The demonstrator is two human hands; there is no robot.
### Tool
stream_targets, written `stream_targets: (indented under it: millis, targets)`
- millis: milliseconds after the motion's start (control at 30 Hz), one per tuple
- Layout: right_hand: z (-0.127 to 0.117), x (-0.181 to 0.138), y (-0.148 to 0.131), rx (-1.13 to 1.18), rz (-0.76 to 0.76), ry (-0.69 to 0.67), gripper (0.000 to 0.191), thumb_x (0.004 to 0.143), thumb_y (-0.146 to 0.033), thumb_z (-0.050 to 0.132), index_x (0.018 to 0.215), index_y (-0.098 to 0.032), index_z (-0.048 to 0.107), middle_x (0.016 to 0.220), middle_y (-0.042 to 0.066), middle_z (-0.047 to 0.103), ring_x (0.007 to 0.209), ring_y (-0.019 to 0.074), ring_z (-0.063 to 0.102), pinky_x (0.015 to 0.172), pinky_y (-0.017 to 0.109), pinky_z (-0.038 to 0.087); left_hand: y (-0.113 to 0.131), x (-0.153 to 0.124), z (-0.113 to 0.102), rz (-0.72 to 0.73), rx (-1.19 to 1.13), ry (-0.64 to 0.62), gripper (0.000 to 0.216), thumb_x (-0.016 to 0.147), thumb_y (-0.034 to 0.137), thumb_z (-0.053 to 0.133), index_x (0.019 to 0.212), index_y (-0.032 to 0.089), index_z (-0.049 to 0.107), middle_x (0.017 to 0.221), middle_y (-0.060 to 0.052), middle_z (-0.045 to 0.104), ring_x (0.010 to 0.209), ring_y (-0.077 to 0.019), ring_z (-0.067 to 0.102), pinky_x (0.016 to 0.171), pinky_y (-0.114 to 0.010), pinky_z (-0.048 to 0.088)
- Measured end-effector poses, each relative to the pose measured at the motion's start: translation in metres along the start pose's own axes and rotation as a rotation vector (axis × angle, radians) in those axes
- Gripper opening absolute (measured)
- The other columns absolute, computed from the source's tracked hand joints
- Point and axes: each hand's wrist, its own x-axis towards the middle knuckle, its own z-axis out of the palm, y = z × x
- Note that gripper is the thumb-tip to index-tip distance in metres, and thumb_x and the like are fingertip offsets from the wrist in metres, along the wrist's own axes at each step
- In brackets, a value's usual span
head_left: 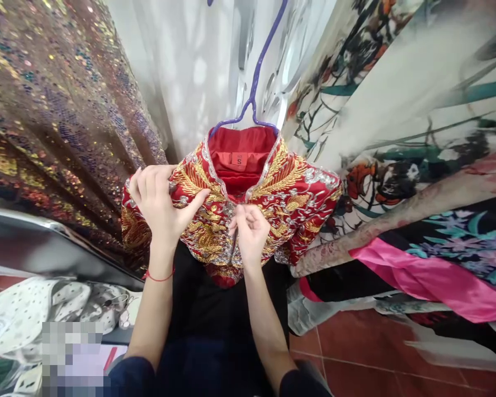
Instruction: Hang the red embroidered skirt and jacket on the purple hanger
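Note:
A red jacket point(289, 193) with gold and silver embroidery hangs on a purple hanger point(256, 82) in front of me. Its red lining and a small size label point(238, 160) show at the open collar. My left hand point(159, 201) grips the jacket's left shoulder, fingers curled over the fabric, thumb pressed on the embroidery. My right hand point(250, 231) is closed in a pinch at the front opening, just below the collar, on the jacket's edge or fastening; what sits between the fingertips is too small to name. A red string circles my left wrist.
A dark sequinned fabric point(58, 110) hangs at the left, white drapery point(194, 66) behind, and floral printed cloth point(397, 138) with a pink satin piece point(430, 278) at the right. A metal-edged surface point(49, 237) and spotted white cloth point(33, 309) lie at lower left. Red floor tiles point(364, 353) below.

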Motion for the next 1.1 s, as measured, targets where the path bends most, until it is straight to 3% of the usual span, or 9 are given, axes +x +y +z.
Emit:
stream_targets:
  millis: [167,333,400,567,667,833,900,1000,1100]
  targets:
    - [0.000,-0.007,0.008,0.026,0.048,0.002,0.035,0.087,-0.058,0.067,0.076,-0.025,0.060,0.049,-0.007,0.056,0.036,0.0102,0.049,0.038,0.024,0.041,0.021,-0.002,-0.008,-0.030,-0.082,0.023,0.065,0.079,0.055,0.072,0.138,0.038,0.053,0.140,-0.009,0.058,0.138,-0.0332,0.049,0.122,-0.058,0.035]
    - [0.001,-0.011,0.000,0.083,0.070,-0.126,0.030,0.089,-0.053,0.066,0.077,-0.026,0.060,0.048,-0.008,0.054,0.036,0.0100,0.048,0.038,0.023,0.040,0.045,-0.006,-0.015,0.203,-0.158,-0.310,0.028,0.080,0.041,0.074,0.107,0.044,0.070,0.149,0.002,0.054,0.152,-0.0323,0.032,0.125,-0.055,0.030]
    - [0.001,-0.013,-0.002,0.063,0.074,-0.126,0.031,0.090,-0.053,0.065,0.076,-0.026,0.059,0.047,-0.008,0.053,0.035,0.0098,0.047,0.038,0.023,0.039,0.047,-0.004,-0.015,0.211,-0.144,-0.354,0.016,0.081,0.037,0.073,0.096,0.041,0.071,0.148,0.004,0.055,0.152,-0.0321,0.031,0.126,-0.056,0.028]
    - [0.002,-0.018,0.008,-0.016,0.070,-0.115,0.033,0.092,-0.053,0.062,0.078,-0.024,0.057,0.046,-0.009,0.048,0.036,0.0084,0.041,0.040,0.022,0.034,0.042,0.012,-0.026,0.190,-0.123,-0.243,0.006,0.086,0.033,0.069,0.082,0.037,0.069,0.138,0.003,0.063,0.145,-0.0318,0.041,0.122,-0.059,0.030]
    - [0.001,-0.020,0.018,-0.122,0.016,-0.064,0.033,0.095,-0.053,0.058,0.080,-0.023,0.057,0.048,-0.009,0.044,0.039,0.0076,0.040,0.043,0.022,0.033,0.035,0.022,-0.030,0.283,-0.201,-0.166,0.005,0.086,0.032,0.072,0.082,0.033,0.069,0.133,-0.001,0.065,0.137,-0.0313,0.049,0.116,-0.056,0.040]
    - [-0.001,-0.030,0.026,-0.286,-0.079,-0.011,0.032,0.097,-0.048,0.053,0.082,-0.021,0.057,0.050,-0.008,0.044,0.043,0.0075,0.040,0.047,0.021,0.033,0.029,-0.013,-0.010,0.401,-0.419,0.140,0.026,0.079,0.024,0.082,0.100,0.025,0.066,0.110,-0.005,0.068,0.094,-0.0172,0.066,0.080,-0.031,0.056]
    - [-0.003,-0.037,0.030,-0.359,-0.114,0.004,0.029,0.096,-0.046,0.054,0.082,-0.020,0.059,0.051,-0.007,0.048,0.043,0.0079,0.042,0.046,0.021,0.033,0.030,-0.047,0.002,0.305,-0.511,0.157,0.026,0.079,0.021,0.082,0.094,0.022,0.062,0.090,0.000,0.065,0.077,-0.0121,0.063,0.071,-0.025,0.054]
    - [-0.007,-0.046,0.040,-0.455,-0.140,-0.035,0.026,0.095,-0.042,0.054,0.082,-0.021,0.060,0.052,-0.005,0.053,0.043,0.0086,0.046,0.047,0.020,0.037,0.032,-0.099,0.017,0.006,-0.631,-0.123,0.018,0.090,0.022,0.069,0.080,0.019,0.054,0.060,0.008,0.048,0.050,-0.0056,0.045,0.051,-0.018,0.038]
    - [-0.012,-0.052,0.047,-0.579,-0.162,-0.060,0.027,0.095,-0.040,0.051,0.080,-0.020,0.063,0.050,-0.005,0.051,0.042,0.0086,0.045,0.048,0.020,0.036,0.035,-0.131,0.025,-0.365,-0.783,-0.317,0.029,0.098,0.033,0.057,0.074,0.018,0.054,0.056,0.007,0.048,0.045,-0.0053,0.038,0.047,-0.019,0.031]
